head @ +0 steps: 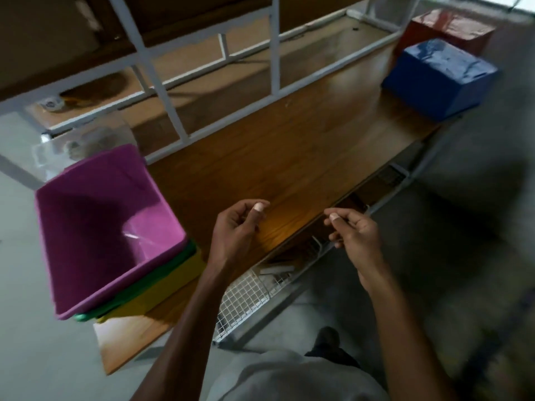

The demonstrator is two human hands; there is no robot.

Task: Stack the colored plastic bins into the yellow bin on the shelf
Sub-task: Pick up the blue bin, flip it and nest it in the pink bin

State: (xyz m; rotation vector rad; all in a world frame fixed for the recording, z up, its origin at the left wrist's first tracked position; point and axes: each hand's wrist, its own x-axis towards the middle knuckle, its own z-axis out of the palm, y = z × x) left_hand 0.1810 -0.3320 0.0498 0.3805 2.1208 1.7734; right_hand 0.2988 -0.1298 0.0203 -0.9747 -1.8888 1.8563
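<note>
Pink bin (pixel 95 215) nests over green, yellow; left hand (pixel 236 227), right hand (pixel 354 230) hover loosely curled, empty; blue bin (pixel 440 79) waits upturned.

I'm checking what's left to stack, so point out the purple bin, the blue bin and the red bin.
purple bin (pixel 95 215), head view, inside wall.
blue bin (pixel 437 79), head view, upturned base.
red bin (pixel 445 30), head view, top face.
</note>
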